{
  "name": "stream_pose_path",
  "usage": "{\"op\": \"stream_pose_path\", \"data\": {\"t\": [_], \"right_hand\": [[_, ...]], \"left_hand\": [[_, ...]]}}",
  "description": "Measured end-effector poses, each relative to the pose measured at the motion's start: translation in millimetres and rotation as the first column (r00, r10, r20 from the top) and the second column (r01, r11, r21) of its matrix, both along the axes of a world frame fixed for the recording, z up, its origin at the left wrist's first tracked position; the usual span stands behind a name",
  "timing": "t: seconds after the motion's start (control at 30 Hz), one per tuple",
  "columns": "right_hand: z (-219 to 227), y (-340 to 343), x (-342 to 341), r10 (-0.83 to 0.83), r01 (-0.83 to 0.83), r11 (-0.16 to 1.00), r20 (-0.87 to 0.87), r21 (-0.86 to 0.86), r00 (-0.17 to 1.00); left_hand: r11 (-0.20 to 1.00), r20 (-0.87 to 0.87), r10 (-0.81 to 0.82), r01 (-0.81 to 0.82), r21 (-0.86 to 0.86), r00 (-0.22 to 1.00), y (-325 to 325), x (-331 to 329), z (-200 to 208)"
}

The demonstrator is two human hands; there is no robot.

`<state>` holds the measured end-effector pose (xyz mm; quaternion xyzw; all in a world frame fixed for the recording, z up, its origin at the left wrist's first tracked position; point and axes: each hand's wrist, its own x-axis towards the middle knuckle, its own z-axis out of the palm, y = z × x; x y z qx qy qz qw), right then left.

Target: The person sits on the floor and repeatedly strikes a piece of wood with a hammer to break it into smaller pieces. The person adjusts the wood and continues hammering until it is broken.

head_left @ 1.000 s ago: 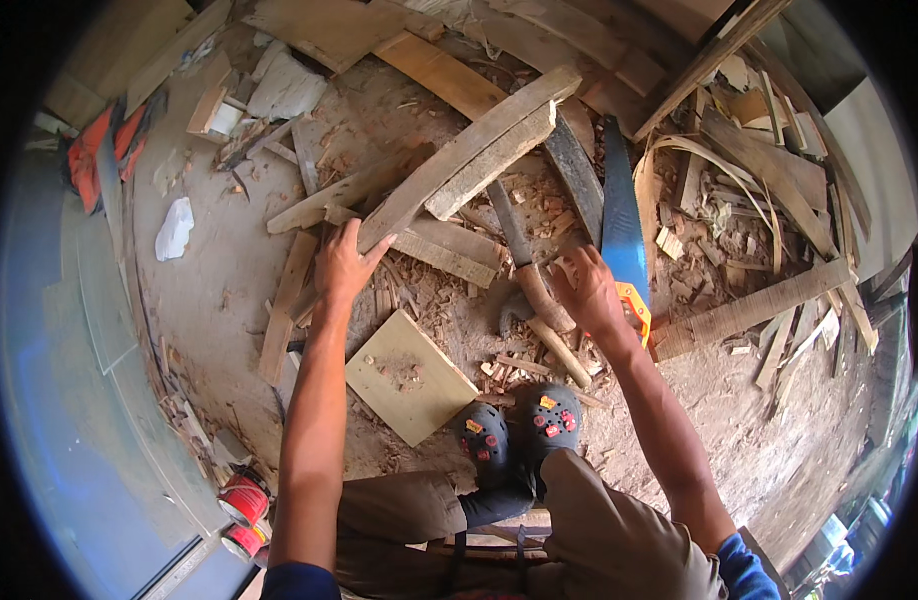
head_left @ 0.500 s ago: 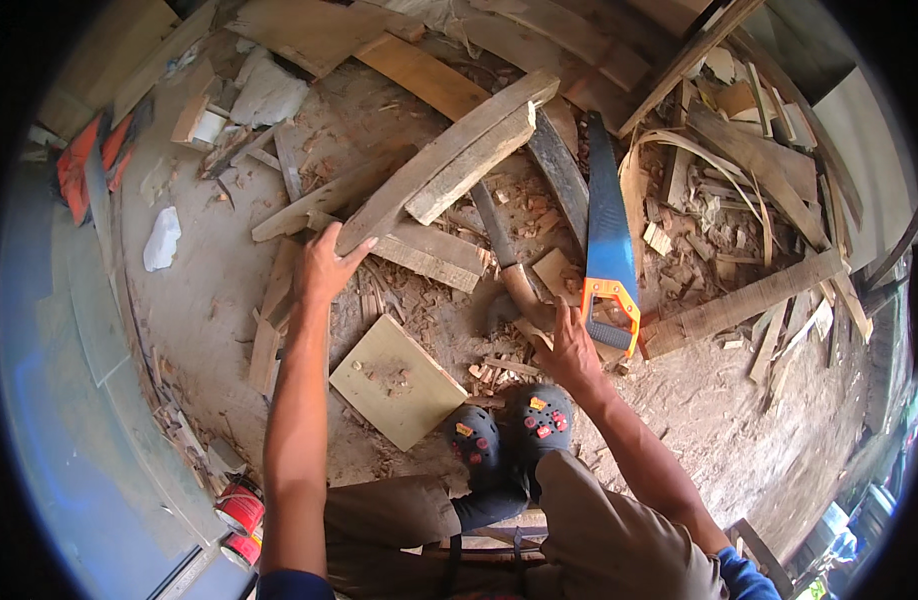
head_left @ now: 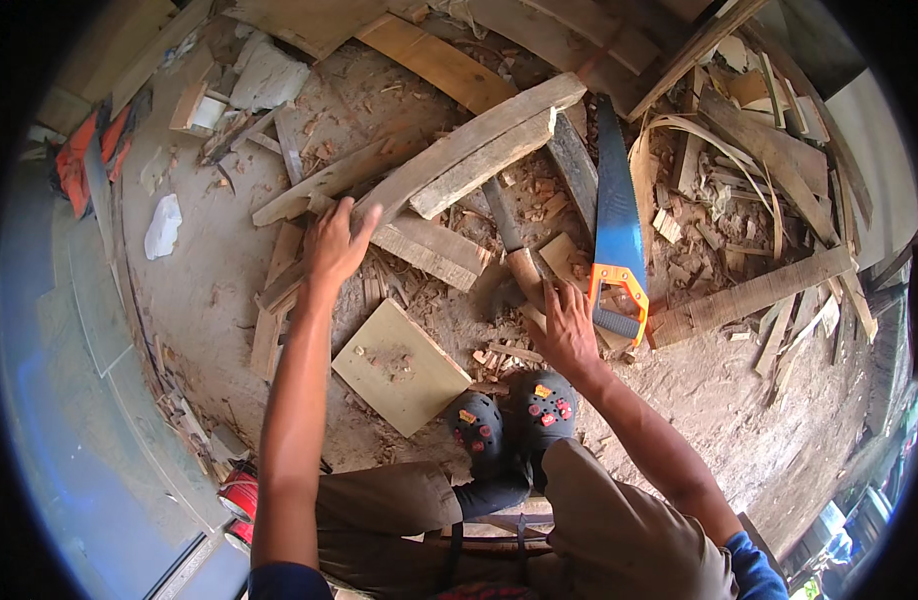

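Observation:
My left hand (head_left: 336,240) is at the near end of a long, slightly curved wooden plank (head_left: 469,135), its thumb lifted and apart from the fingers. A paler strip of wood (head_left: 484,165) lies along the plank's side, and both rest slanting over another board (head_left: 434,250). My right hand (head_left: 569,330) is closed around the lower end of the wooden handle of a machete (head_left: 523,270). Its dark blade runs up beneath the pale strip, so the far part is hidden. Just right of that hand lies a handsaw (head_left: 620,220) with a blue blade and an orange-and-black handle.
A square board (head_left: 399,368) lies before my clogs (head_left: 546,405). Wood scraps and chips (head_left: 714,240) are heaped at the right, behind a long beam (head_left: 749,295). A blue-grey panel (head_left: 79,370) and red cans (head_left: 239,492) stand at the left.
My left hand has loosened from the plank's end, thumb now raised. The plank's far end has shifted slightly right. My right hand has moved slightly along the machete handle.

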<state>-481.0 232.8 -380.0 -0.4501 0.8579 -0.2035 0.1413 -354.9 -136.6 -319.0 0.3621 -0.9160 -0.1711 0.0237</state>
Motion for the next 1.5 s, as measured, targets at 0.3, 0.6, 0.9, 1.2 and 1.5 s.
{"op": "stream_pose_path", "data": {"t": [0.3,0.6,0.9,1.2,1.5], "right_hand": [[-1,-48,-48,-0.041,0.052,0.967,-0.048,0.249,0.998],[-7,30,19,0.055,-0.056,0.998,0.021,0.039,0.998],[-5,39,23,-0.122,0.085,0.987,0.277,0.14,0.953],[17,50,19,-0.155,0.141,0.988,0.368,0.067,0.917],[14,4,-4,-0.206,0.237,0.971,0.432,-0.018,0.878]], "left_hand": [[0.891,0.155,0.445,-0.42,-0.17,0.882,11,-34,-4],[0.877,0.165,0.478,-0.456,-0.151,0.863,19,-36,-3],[0.875,0.062,0.477,-0.466,-0.13,0.877,26,-38,-2],[0.954,-0.031,0.12,-0.124,-0.271,0.992,22,-30,-13],[0.954,-0.052,0.051,-0.064,-0.293,0.997,16,-37,-22]]}}
